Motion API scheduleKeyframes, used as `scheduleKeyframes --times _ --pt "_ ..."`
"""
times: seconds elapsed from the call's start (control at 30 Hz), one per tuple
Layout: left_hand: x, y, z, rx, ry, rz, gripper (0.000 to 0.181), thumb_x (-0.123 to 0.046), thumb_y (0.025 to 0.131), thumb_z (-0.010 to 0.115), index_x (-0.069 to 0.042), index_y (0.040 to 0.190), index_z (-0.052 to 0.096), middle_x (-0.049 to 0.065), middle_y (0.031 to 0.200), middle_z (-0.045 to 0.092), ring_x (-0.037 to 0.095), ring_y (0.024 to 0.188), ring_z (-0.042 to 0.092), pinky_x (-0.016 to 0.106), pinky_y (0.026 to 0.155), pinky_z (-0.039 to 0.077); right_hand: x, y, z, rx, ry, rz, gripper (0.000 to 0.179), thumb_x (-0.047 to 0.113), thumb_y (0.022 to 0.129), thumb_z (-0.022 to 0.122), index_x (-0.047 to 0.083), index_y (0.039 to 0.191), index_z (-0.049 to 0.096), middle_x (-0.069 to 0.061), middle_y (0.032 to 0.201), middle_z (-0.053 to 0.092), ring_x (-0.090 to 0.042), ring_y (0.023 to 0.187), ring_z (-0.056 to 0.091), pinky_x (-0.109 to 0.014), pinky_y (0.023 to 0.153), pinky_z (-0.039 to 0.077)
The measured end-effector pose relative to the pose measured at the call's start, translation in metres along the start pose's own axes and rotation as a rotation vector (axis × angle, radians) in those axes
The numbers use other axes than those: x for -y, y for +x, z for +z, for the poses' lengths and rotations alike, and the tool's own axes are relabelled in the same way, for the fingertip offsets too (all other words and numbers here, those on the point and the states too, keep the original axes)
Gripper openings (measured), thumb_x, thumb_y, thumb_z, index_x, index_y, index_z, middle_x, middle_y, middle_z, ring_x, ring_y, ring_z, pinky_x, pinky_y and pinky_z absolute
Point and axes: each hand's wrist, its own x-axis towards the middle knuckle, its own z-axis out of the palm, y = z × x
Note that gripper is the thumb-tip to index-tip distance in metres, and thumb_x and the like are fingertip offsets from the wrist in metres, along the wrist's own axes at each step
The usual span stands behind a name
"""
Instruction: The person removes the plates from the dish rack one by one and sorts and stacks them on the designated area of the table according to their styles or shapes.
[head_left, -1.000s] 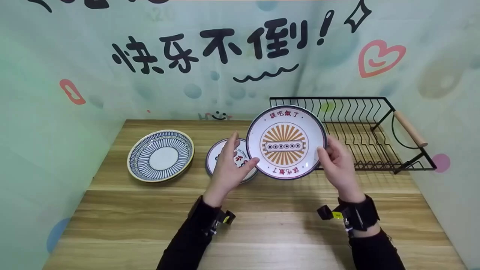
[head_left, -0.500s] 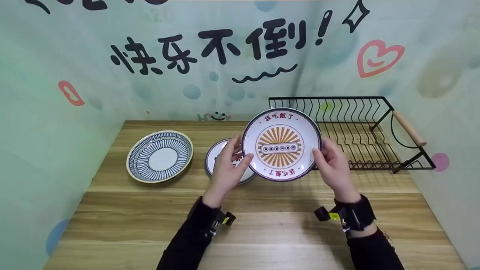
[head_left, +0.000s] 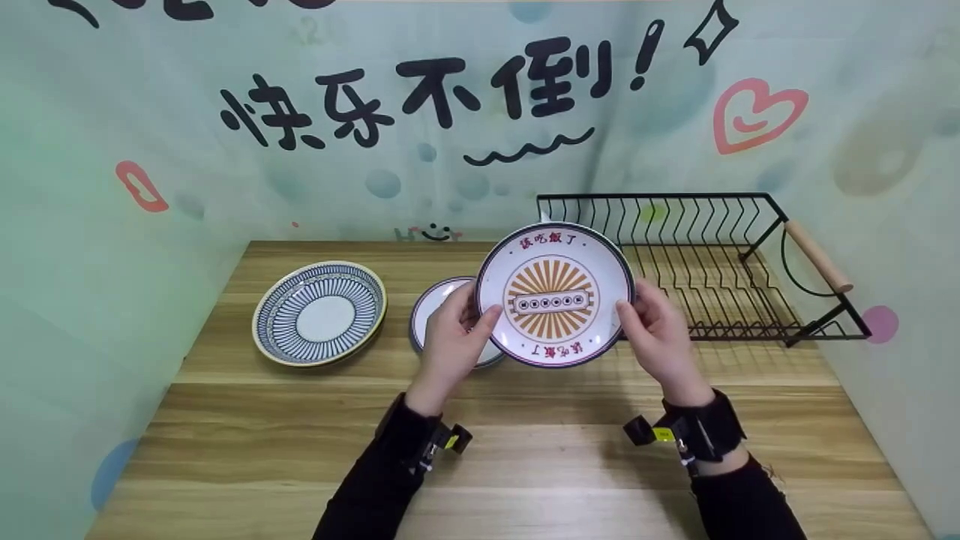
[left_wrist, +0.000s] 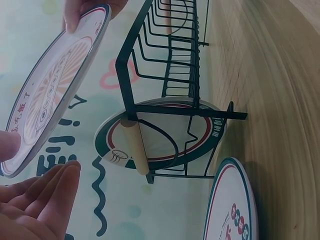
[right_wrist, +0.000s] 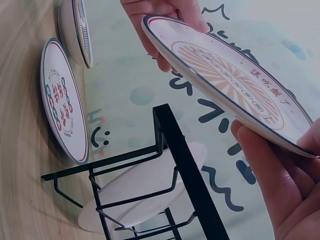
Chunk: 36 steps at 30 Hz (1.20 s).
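A white plate [head_left: 553, 330] with a dark rim, an orange sunburst and red lettering is held up above the table, its face tilted toward the head camera. My left hand [head_left: 454, 341] grips its left edge, thumb on the face and fingers behind. At the opposite edge my right hand [head_left: 660, 337] pinches the rim between thumb and fingers, as the right wrist view also shows. Partly hidden behind my left hand, a smaller plate [head_left: 436, 300] with red and blue designs lies on the table. Another plate [left_wrist: 162, 132] stands in the dish rack, almost wholly hidden in the head view.
The black wire dish rack [head_left: 712, 285], with a wooden handle [head_left: 819, 256], stands at the back right. A blue-striped deep dish [head_left: 326, 319] sits at the left of the wooden table [head_left: 285, 450]. A printed cloth backdrop [head_left: 337, 187] rises behind the table.
The sunburst plate has moved left and slightly down with my right hand. My left hand, apart from it before, has taken hold of its left edge.
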Motion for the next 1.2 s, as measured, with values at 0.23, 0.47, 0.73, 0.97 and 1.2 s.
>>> scheduleKeyframes --times 0.23,0.47,0.73,0.97,1.2 --pt "-0.0005 -0.0009 -0.0001 -0.054 -0.037 -0.042 0.03 -0.006 0.092 0.069 0.009 0.117 0.063 0.019 0.105 0.07 0.026 0.093 0.069 0.029 0.08 0.058 -0.0008 -0.0001 0.0028 0.001 0.034 -0.01 0.029 -0.017 0.093 0.049 -0.022 0.121 0.051 -0.033 0.085 0.062 -0.01 0.068 0.065 -0.021 0.057 0.057" --pt "-0.0008 -0.0008 -0.0008 -0.126 -0.031 -0.024 0.017 -0.005 0.091 0.07 0.008 0.102 0.068 0.017 0.091 0.072 0.023 0.078 0.069 0.027 0.066 0.059 -0.0026 -0.0017 0.0045 -0.004 0.066 -0.007 0.031 -0.018 0.093 0.049 -0.023 0.123 0.05 -0.023 0.088 0.065 -0.011 0.07 0.066 -0.022 0.059 0.057" --pt "-0.0047 -0.0006 -0.0042 -0.135 -0.034 -0.018 0.015 -0.005 0.09 0.071 0.008 0.098 0.071 0.016 0.086 0.072 0.022 0.072 0.068 0.024 0.061 0.057 -0.004 -0.0012 0.0054 -0.011 0.079 -0.01 0.033 -0.018 0.092 0.049 -0.025 0.124 0.047 -0.016 0.086 0.067 -0.008 0.069 0.064 -0.02 0.059 0.056" --pt "-0.0087 -0.0007 -0.0053 -0.147 -0.027 -0.011 0.016 -0.004 0.089 0.072 0.009 0.099 0.072 0.017 0.087 0.072 0.024 0.072 0.069 0.024 0.063 0.058 -0.0018 -0.0013 0.0051 -0.005 0.067 0.019 0.033 -0.017 0.092 0.048 -0.024 0.124 0.047 -0.012 0.086 0.066 -0.008 0.069 0.064 -0.02 0.06 0.056" --pt "-0.009 -0.0013 -0.0053 -0.182 -0.034 -0.018 0.014 -0.002 0.088 0.072 0.008 0.098 0.073 0.017 0.085 0.072 0.025 0.072 0.069 0.024 0.062 0.058 0.0008 -0.0009 0.0057 0.015 0.109 0.068 0.03 -0.016 0.092 0.05 -0.024 0.121 0.048 -0.007 0.09 0.068 -0.01 0.075 0.065 -0.021 0.065 0.057"
